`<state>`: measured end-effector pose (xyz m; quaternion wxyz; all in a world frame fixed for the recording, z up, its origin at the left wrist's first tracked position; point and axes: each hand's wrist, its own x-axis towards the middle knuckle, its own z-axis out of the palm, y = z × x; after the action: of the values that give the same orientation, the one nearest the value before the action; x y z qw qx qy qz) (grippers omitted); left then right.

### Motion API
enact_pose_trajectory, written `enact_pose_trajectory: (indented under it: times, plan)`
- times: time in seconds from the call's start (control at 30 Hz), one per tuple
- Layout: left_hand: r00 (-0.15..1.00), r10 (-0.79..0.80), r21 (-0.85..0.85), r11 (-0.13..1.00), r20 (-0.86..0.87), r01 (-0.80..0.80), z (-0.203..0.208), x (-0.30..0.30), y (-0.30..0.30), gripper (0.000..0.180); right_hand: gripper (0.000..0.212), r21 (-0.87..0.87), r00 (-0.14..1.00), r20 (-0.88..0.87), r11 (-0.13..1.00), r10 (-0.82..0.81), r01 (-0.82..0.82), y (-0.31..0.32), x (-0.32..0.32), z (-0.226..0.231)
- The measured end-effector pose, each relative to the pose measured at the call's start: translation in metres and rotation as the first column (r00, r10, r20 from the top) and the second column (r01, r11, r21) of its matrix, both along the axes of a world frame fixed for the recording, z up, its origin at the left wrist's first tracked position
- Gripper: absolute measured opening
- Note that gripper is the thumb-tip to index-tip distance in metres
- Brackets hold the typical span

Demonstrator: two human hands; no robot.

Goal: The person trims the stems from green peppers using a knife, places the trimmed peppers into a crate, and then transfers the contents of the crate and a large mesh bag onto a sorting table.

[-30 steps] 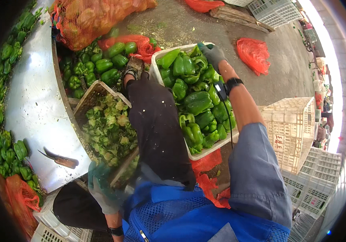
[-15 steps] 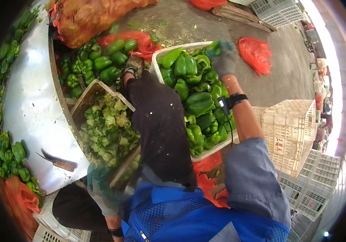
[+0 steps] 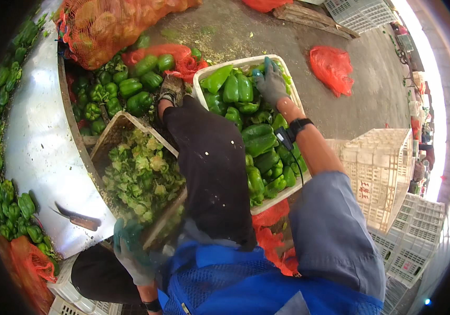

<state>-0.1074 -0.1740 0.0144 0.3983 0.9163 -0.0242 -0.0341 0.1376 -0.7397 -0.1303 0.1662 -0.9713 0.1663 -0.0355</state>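
My right hand [image 3: 271,83], in a grey and teal glove, rests on the green bell peppers [image 3: 259,139] at the far end of a white plastic crate [image 3: 200,84]. Its fingers are stretched apart and wrap round nothing that I can see. My left hand [image 3: 133,252], gloved the same way, is low by my thigh, beside the near corner of a crate of pale green pepper trimmings [image 3: 142,173]. Its fingers point forward, loosely spread, and hold nothing visible. A knife [image 3: 80,218] lies on the metal tabletop [image 3: 36,136] to the left.
An orange mesh sack [image 3: 104,31] bulges at the far left, above loose peppers [image 3: 130,87]. More peppers line the table's left edge. Red mesh bags [image 3: 331,71] lie on the floor. Pale plastic crates [image 3: 374,173] stand on the right, and wooden planks [image 3: 317,20] lie at the back.
My right hand has moved slightly left and nearer, from the crate's far right rim onto the peppers, with its fingers spread. My left hand stays about where it was.
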Motion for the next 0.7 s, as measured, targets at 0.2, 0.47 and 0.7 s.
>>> enact_pose_trajectory:
  times: [0.2, 0.47, 0.7]
  plan:
    - [0.935, 0.262, -0.191, 0.931, -0.240, -0.310, -0.010, -0.004, -0.003, 0.048, 0.082, -0.251, 0.998, 0.048, 0.967, 0.045, -0.031, 0.013, 0.008, -0.014]
    - [0.967, 0.182, -0.244, 0.944, -0.176, -0.222, -0.006, -0.006, 0.009, 0.054, 0.078, -0.202, 0.990, -0.138, 0.979, -0.033, 0.004, 0.008, 0.027, 0.010]
    - [0.940, 0.221, -0.373, 0.875, -0.259, -0.308, -0.013, -0.003, 0.002, 0.054, 0.082, -0.192, 0.970, -0.208, 0.966, 0.130, -0.171, 0.094, 0.048, 0.040]
